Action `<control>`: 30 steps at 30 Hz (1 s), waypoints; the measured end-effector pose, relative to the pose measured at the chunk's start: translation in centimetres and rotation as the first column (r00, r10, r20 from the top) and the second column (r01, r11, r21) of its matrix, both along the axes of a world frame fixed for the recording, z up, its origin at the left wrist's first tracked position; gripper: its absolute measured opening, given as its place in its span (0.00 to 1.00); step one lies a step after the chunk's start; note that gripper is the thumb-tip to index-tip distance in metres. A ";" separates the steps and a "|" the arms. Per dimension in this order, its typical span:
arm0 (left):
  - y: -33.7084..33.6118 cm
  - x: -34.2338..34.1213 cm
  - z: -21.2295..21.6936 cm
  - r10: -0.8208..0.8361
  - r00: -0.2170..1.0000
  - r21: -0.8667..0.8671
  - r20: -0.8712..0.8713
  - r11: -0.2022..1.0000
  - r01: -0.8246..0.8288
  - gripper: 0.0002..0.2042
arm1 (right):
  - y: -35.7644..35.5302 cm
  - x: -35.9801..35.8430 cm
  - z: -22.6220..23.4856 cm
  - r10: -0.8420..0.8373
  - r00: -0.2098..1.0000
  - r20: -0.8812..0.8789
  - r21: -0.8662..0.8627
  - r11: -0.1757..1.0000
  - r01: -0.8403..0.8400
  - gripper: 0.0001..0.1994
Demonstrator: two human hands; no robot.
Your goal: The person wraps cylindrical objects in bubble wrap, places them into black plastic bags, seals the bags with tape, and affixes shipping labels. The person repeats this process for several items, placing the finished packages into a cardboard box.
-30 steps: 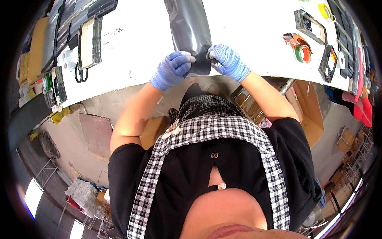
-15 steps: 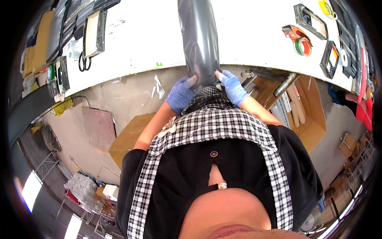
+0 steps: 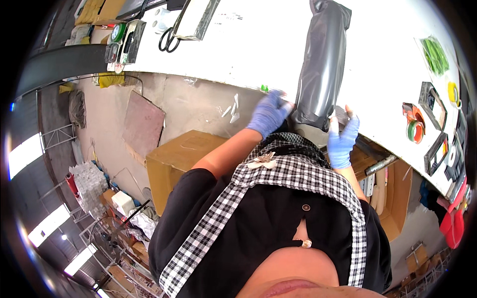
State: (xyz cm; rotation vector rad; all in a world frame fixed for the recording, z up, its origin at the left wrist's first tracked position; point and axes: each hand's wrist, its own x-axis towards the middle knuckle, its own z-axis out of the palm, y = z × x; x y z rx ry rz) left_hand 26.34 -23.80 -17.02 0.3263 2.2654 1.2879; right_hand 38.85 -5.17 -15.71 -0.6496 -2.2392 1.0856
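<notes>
A long package in shiny dark grey plastic lies on the white table, its near end jutting over the front edge toward me. My left hand, in a blue glove with bare fingertips, is just left of that end. Its fingers are stretched out, slightly blurred, and hold nothing. To the right of the near end is my right hand, gloved the same way, with thumb and fingers apart. The thumb is close to the package's corner; whether it touches I cannot tell.
Black-handled scissors lie at the table's left. On the right are an orange tape dispenser, a bundle of green strips and a yellow tape roll. Cardboard boxes stand below the table's front edge.
Both hands have let go of the package's near end and come apart to either side. The whole view has turned, so the package now appears farther right and tilted.
</notes>
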 end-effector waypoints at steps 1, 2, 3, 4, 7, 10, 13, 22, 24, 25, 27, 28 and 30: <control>-0.4 -1.6 2.4 0.069 0.980 -0.132 -0.187 0.987 -0.095 0.19 | -0.2 -0.7 1.6 0.102 0.994 -0.025 0.118 0.988 -0.098 0.25; -1.9 -3.7 1.2 0.099 0.895 -0.129 -0.435 0.977 -0.171 0.20 | -0.3 -1.3 2.6 0.208 0.978 -0.036 0.238 0.952 -0.194 0.28; -3.3 -6.3 0.0 0.113 0.746 -0.115 -0.656 0.962 -0.247 0.22 | -0.1 -1.9 2.7 0.307 0.942 0.137 0.381 0.861 -0.336 0.33; -4.4 -9.3 0.3 0.087 0.677 -0.156 -0.731 0.945 -0.289 0.23 | -0.2 -3.1 2.6 0.378 0.888 0.262 0.440 0.772 -0.459 0.36; -6.3 -16.6 1.0 0.078 0.582 -0.197 -0.809 0.898 -0.394 0.23 | -1.0 -4.7 1.3 0.431 0.833 0.346 0.464 0.694 -0.551 0.38; -7.6 -19.7 -0.4 0.089 0.744 -0.265 -0.662 0.901 -0.343 0.19 | -1.2 -4.7 1.2 0.404 0.820 0.406 0.449 0.693 -0.564 0.37; -7.9 -20.8 -2.1 0.143 0.683 -0.149 -0.716 0.925 -0.350 0.13 | -1.0 -4.6 0.9 0.409 0.829 0.382 0.445 0.704 -0.553 0.37; -8.2 -22.6 -3.2 0.402 0.827 -0.093 -0.393 0.878 -0.470 0.09 | -0.8 -4.3 0.9 0.411 0.833 0.370 0.434 0.716 -0.546 0.34; -8.4 -23.3 -4.1 0.399 0.828 -0.098 -0.395 0.877 -0.470 0.09 | -0.8 -4.3 0.9 0.412 0.837 0.360 0.433 0.721 -0.541 0.35; -8.3 -23.2 -3.9 0.435 0.824 -0.040 -0.364 0.876 -0.481 0.09 | -0.7 -4.3 0.9 0.409 0.840 0.356 0.434 0.724 -0.537 0.35; -8.0 -22.3 -2.6 0.501 0.814 0.077 -0.293 0.861 -0.503 0.09 | -0.6 -4.2 1.5 0.415 0.821 0.392 0.409 0.721 -0.559 0.34; -8.0 -21.6 -1.7 0.526 0.782 0.114 -0.335 0.846 -0.521 0.08 | -0.6 -4.2 2.0 0.417 0.812 0.409 0.396 0.720 -0.570 0.34; -8.7 -19.6 -0.1 0.581 0.701 0.187 -0.414 0.808 -0.559 0.08 | -0.1 -3.9 2.9 0.446 0.838 0.314 0.357 0.763 -0.539 0.35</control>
